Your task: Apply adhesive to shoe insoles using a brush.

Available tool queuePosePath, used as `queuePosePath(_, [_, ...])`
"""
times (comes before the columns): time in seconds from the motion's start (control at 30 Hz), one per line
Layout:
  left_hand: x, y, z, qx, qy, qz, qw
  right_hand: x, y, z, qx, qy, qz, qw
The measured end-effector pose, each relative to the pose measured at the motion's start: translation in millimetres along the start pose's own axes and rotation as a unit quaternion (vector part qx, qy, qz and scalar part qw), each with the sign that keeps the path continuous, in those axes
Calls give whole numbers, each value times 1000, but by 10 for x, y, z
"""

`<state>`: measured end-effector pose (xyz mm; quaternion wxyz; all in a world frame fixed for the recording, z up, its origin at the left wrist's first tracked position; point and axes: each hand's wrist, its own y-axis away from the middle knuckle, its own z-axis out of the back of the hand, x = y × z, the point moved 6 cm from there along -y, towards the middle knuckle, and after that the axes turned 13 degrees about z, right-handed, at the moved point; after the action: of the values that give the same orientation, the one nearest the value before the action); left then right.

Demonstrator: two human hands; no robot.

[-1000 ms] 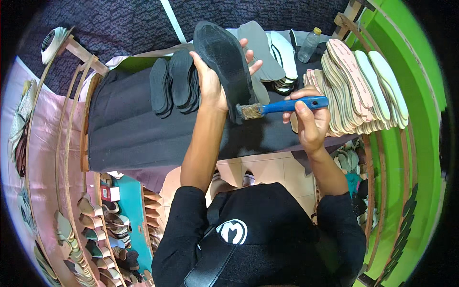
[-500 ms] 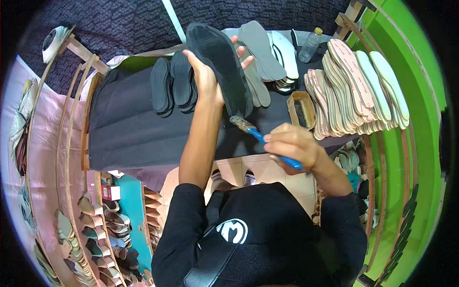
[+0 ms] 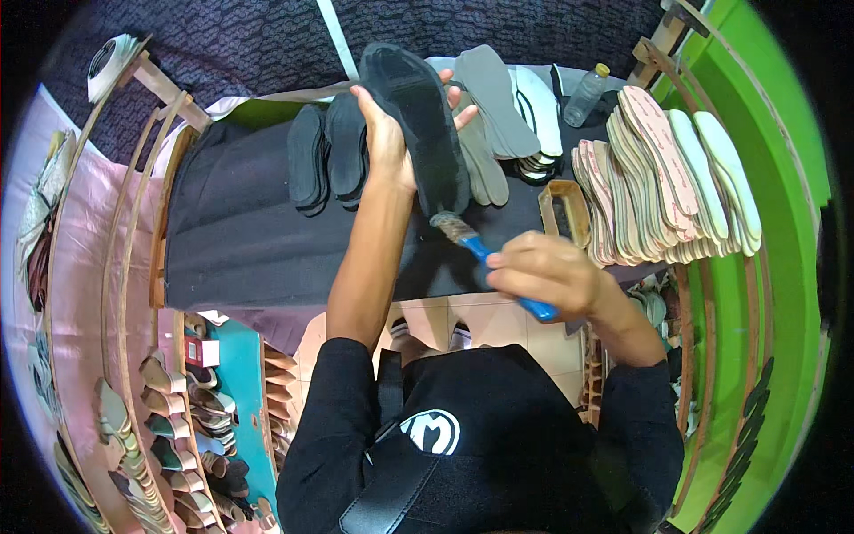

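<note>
Raised above the table, a black shoe insole (image 3: pixel 422 129) rests on my left hand (image 3: pixel 388 142), its thumb along one edge and its fingertips showing past the other. My right hand (image 3: pixel 547 274) grips a paintbrush (image 3: pixel 476 246) by its blue handle. The brush's bristles touch the lower end of the insole. To the left of my left hand lie two stacks of black insoles (image 3: pixel 309 160). Behind its fingers are grey insoles (image 3: pixel 498 102) and white ones (image 3: pixel 536 111). Closest to my right hand stands a small open yellowish container (image 3: pixel 578 212), its contents unclear.
The dark-covered table (image 3: pixel 240 231) spans the view. At its right are long stacks of pinkish and pale insoles (image 3: pixel 636 178), with a clear yellow-capped bottle (image 3: pixel 585 96) behind. Wooden racks (image 3: pixel 178 427) holding shoe parts flank me, and a green wall (image 3: pixel 783 267) rises on the right.
The brush stays at the insole's lower end, with my right hand shifted very slightly. My view has tilted a little, so the table's things appear slightly displaced.
</note>
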<state>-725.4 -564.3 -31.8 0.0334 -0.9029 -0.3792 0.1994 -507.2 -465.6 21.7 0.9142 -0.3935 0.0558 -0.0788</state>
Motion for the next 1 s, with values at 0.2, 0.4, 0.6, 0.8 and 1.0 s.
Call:
queuePosePath(0.2, [94,-30,-97,26,13,30,999,-164,-148,231,-78,76,-14,994])
queuePosePath(0.4, [72,-79,60,-21,46,41,998,16,-3,-138,6,70,39,997])
queuePosePath(0.6, [25,-46,172,-35,67,37,996,-38,-13,199,-103,51,-13,993])
queuePosePath(0.8, [103,-128,63,-2,93,56,994,28,-43,-178,50,24,31,998])
queuePosePath(1.0, [-32,-40,127,-7,3,25,1000,85,44,400,-128,-36,-69,989])
